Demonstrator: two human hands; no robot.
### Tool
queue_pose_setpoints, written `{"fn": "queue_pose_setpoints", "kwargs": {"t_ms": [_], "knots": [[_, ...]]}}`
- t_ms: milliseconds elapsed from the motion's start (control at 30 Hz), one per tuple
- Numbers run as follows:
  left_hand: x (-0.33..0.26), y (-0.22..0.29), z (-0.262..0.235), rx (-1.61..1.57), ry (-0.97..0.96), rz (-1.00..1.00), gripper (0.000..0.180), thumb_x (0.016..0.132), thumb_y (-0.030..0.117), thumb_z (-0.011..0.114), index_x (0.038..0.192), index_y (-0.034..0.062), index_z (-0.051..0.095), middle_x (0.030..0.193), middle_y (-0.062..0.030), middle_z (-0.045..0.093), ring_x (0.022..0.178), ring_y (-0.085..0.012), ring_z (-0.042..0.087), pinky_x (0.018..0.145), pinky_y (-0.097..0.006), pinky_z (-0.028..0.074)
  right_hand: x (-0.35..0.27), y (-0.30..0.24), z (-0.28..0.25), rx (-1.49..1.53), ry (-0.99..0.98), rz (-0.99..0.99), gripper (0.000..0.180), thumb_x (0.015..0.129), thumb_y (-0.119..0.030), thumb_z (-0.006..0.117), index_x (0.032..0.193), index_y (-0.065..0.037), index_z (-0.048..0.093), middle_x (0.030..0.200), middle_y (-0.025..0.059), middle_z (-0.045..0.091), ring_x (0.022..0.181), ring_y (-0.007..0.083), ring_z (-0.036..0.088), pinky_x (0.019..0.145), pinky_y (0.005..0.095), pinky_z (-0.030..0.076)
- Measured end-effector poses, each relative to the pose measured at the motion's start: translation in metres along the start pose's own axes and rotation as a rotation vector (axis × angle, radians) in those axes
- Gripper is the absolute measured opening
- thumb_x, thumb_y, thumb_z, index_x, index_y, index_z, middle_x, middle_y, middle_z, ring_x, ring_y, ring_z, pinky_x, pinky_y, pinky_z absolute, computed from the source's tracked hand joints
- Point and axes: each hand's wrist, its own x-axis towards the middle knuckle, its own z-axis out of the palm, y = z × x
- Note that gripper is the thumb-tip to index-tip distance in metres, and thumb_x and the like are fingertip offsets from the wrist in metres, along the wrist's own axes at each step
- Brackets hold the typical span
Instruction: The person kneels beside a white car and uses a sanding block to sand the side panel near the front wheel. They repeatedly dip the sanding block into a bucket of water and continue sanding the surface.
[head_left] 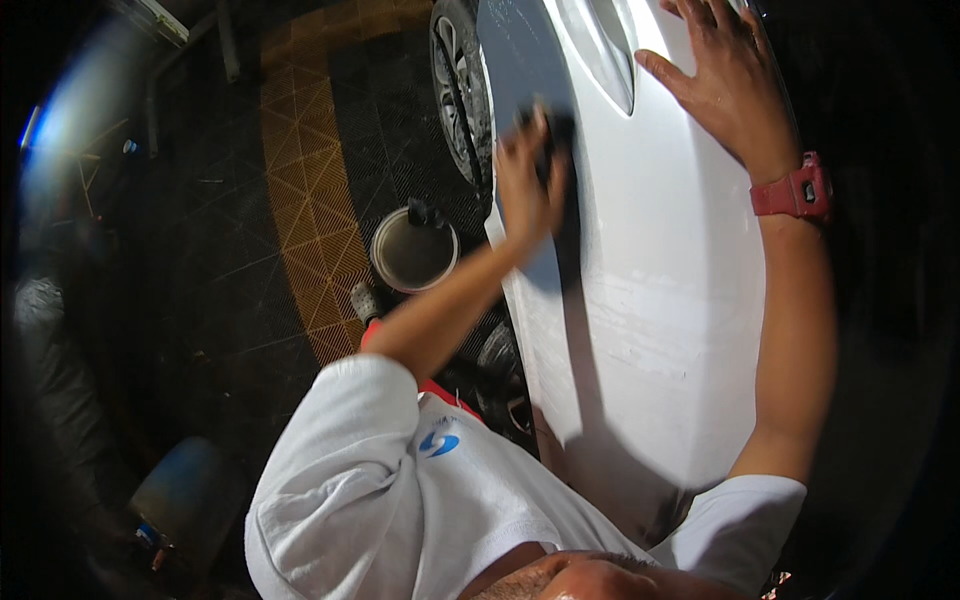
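A white car's side panel (pixel 660 300) runs up the middle of the view, with a dull grey patch (pixel 530 60) along its left side. On the lower part of that patch, my left hand (pixel 530 185) is closed on a black block (pixel 564 128), which looks like a sanding block. Motion blurs both, and the fingers partly cover the block. My right hand (pixel 715 75) lies on the white bodywork to the right of the door handle (pixel 600 50), fingers spread and holding nothing. A red watch (pixel 795 190) is on that wrist.
A round bucket (pixel 375 262) of murky liquid stands on the floor left of the car, a black thing (pixel 425 213) at its rim. The car's wheel (pixel 455 90) is beyond it. A yellow strip (pixel 310 190) crosses the black tiles. A bluish container (pixel 190 490) sits lower left.
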Motion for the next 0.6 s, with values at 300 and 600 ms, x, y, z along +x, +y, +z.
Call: {"fn": "queue_pose_setpoints", "kwargs": {"t_ms": [300, 600], "knots": [[0.035, -0.049, -0.006, 0.107, 0.060, -0.198, 0.054, 0.103, 0.016, 0.065, 0.155, 0.0176, 0.050, 0.148, -0.0284, 0.053, 0.135, -0.0496, 0.050, 0.116, -0.056, 0.037, 0.014, -0.037, -0.026, 0.160, 0.064, 0.038, 0.044, 0.083, -0.010, 0.074, 0.124, 0.001, 0.060, 0.123, 0.0272, 0.063, 0.120, 0.0478, 0.058, 0.108, 0.0543, 0.045], [-0.191, 0.049, -0.030, -0.246, -0.167, -0.365, 0.082, 0.081, -0.013, 0.071, 0.155, 0.0173, 0.052, 0.158, -0.0282, 0.043, 0.142, -0.0520, 0.042, 0.122, -0.059, 0.034, 0.009, -0.021, -0.008, 0.067, -0.004, 0.008, 0.043, 0.089, -0.010, 0.064, 0.130, 0.002, 0.059, 0.130, 0.0298, 0.061, 0.128, 0.0472, 0.055, 0.114, 0.0531, 0.041]]}}
